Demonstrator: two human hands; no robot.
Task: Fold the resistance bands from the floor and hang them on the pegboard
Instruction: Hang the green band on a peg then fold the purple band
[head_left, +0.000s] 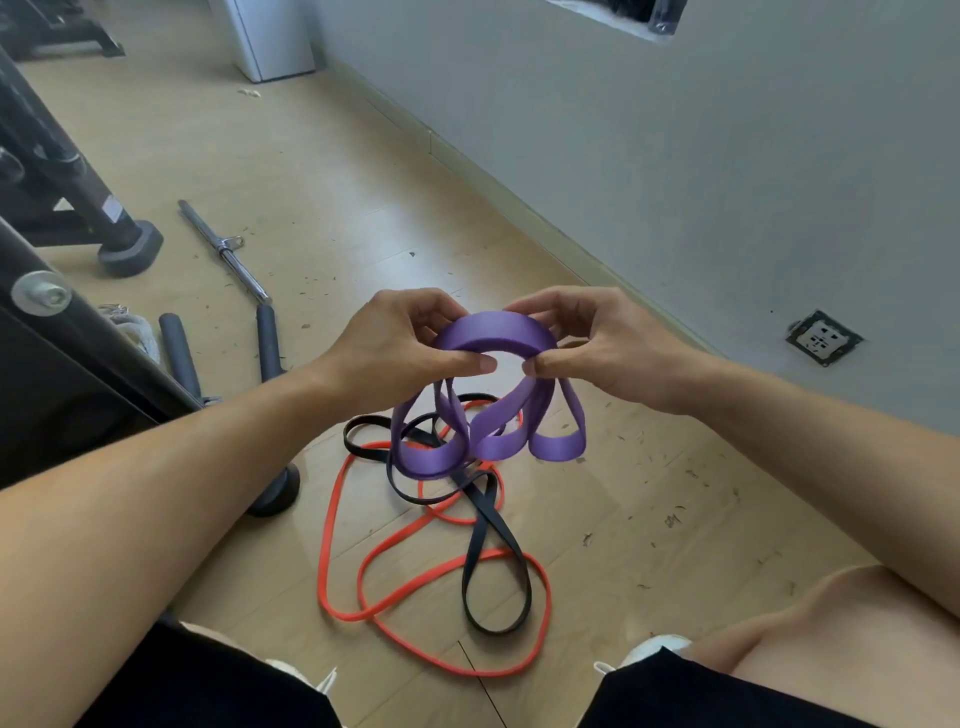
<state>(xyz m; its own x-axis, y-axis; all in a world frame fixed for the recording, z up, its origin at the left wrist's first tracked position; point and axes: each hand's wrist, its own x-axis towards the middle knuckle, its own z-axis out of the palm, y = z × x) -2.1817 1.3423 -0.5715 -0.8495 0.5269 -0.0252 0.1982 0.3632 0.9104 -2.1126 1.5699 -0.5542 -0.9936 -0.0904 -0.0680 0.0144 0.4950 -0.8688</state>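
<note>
A wide purple resistance band (493, 335) is gathered into several loops above the floor. My left hand (400, 345) pinches its left side and my right hand (587, 343) pinches its right side; the loops hang down between them. On the wooden floor below lie a thin orange band (332, 525) and a black band (485, 525), tangled over each other. The pegboard is not in view.
A grey wall with a skirting board runs along the right, with a socket (823, 338) low on it. A metal bar (223, 249) and black gym machine frame (78, 208) with rubber feet stand at left. My knees and white shoes (649, 649) frame the bottom.
</note>
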